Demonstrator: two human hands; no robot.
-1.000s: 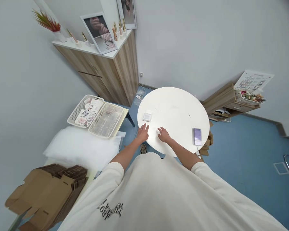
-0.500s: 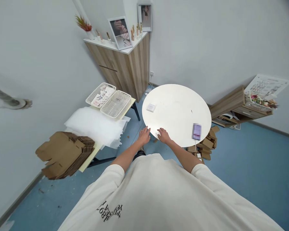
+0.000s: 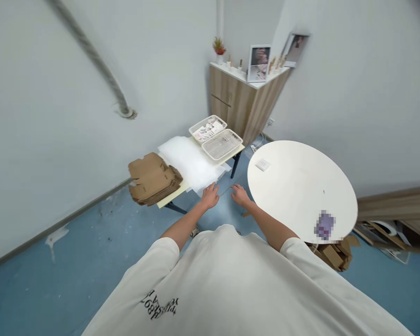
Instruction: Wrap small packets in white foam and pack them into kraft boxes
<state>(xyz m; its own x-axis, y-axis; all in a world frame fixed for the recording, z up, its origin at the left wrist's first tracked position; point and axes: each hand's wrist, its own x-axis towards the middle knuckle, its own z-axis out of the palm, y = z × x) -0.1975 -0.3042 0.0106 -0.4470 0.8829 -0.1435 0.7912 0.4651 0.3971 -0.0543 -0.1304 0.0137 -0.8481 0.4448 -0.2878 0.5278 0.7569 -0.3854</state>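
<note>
My left hand (image 3: 210, 197) is held out in front of the low table (image 3: 163, 202), with its fingers stretched and apart and nothing visible in them. Close by is the near edge of a stack of white foam sheets (image 3: 187, 161). My right hand (image 3: 240, 195) hovers over the blue floor, just left of the round white table (image 3: 300, 186). Its fingers are apart too, and no object shows in them. On the round table lie a small white packet (image 3: 262, 164) and a blurred purple item (image 3: 324, 226).
Flattened brown cardboard boxes (image 3: 154, 179) are piled at the low table's left end. Two white baskets (image 3: 222, 144) stand at its other end, one with printed cards. A wooden cabinet (image 3: 230, 100) fills the corner. More cardboard (image 3: 335, 255) lies beneath the round table.
My view has turned left, so the tables and cabinet sit further right. Both hands, still empty, now lie between the two tables rather than at the round table's edge.
</note>
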